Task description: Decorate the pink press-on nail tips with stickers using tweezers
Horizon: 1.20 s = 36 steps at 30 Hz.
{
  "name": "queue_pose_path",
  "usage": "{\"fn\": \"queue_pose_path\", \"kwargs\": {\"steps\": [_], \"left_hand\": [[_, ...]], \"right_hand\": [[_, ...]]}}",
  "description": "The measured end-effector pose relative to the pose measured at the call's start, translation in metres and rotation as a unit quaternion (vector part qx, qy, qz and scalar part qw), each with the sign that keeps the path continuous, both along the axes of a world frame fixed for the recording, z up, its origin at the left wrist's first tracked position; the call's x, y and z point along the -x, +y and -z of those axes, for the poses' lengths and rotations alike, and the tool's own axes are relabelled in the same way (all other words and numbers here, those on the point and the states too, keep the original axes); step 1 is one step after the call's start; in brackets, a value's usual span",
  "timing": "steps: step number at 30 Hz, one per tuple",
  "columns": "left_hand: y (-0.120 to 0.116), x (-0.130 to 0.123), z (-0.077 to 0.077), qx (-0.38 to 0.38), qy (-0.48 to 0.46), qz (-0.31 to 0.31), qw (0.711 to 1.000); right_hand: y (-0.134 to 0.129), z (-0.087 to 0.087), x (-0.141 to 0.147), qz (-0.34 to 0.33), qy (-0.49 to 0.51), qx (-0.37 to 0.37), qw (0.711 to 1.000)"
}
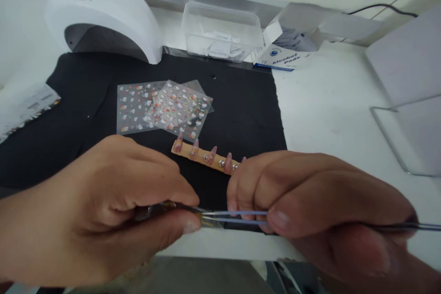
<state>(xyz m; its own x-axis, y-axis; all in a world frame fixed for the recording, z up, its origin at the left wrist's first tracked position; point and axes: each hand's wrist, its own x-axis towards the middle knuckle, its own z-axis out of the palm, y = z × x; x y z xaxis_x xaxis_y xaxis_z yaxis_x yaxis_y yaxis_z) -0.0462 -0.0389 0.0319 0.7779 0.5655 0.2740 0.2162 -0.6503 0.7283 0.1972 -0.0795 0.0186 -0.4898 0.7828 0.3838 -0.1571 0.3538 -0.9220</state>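
Observation:
My left hand (113, 211) is closed, thumb against fingers, on a thin clear sheet (215, 224) with gold-orange marks; most of it is hidden in the hand. In my right hand (320, 206) is a pair of tweezers (241, 217), held from the right. Their tips meet the sheet at my left fingertips, and I cannot tell whether they grip anything. Just beyond my hands lies a wooden strip (188, 150) carrying several pink false nails (211, 155). My right fingers hide its right end. Overlapping clear sticker sheets (179, 105) with small white and red figures lie behind the strip.
A black mat (241, 105) covers part of the white table (317, 115). At the back stand a white nail lamp (138, 18), a clear plastic box (193, 39) with packets, and an alcohol pads box (282, 59). A white packet (31, 105) lies left; a metal frame (389, 142) stands right.

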Motion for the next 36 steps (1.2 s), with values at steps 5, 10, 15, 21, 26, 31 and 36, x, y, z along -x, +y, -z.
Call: {"fn": "queue_pose_path", "kwargs": {"steps": [5, 10, 15, 21, 26, 31, 36], "left_hand": [[0.0010, 0.0016, 0.0018, 0.003, 0.034, 0.015, 0.999], [-0.0008, 0.0015, -0.0001, 0.010, 0.023, 0.011, 1.000], [-0.0024, 0.0007, -0.0005, -0.003, 0.017, -0.017, 1.000], [-0.0029, 0.0003, 0.0023, 0.002, 0.023, -0.045, 0.999], [-0.0024, 0.0006, 0.0037, -0.002, 0.026, -0.053, 0.998], [-0.0035, 0.0014, 0.0038, -0.003, 0.020, -0.062, 0.998], [-0.0021, -0.0003, 0.0035, -0.007, 0.017, -0.060, 0.998]], "right_hand": [[0.0006, 0.0004, 0.0001, 0.007, -0.009, -0.014, 1.000], [0.0013, -0.0008, 0.0015, 0.013, -0.023, -0.027, 0.999], [0.0007, -0.0020, 0.0030, 0.017, -0.021, -0.023, 0.999], [-0.0015, 0.0007, 0.0015, 0.030, -0.028, -0.035, 0.999], [-0.0031, 0.0028, 0.0007, 0.030, -0.024, -0.042, 0.998], [-0.0016, 0.0024, 0.0008, 0.019, -0.017, -0.037, 0.999], [0.0011, 0.0020, 0.0008, 0.001, -0.001, -0.024, 1.000]]}}
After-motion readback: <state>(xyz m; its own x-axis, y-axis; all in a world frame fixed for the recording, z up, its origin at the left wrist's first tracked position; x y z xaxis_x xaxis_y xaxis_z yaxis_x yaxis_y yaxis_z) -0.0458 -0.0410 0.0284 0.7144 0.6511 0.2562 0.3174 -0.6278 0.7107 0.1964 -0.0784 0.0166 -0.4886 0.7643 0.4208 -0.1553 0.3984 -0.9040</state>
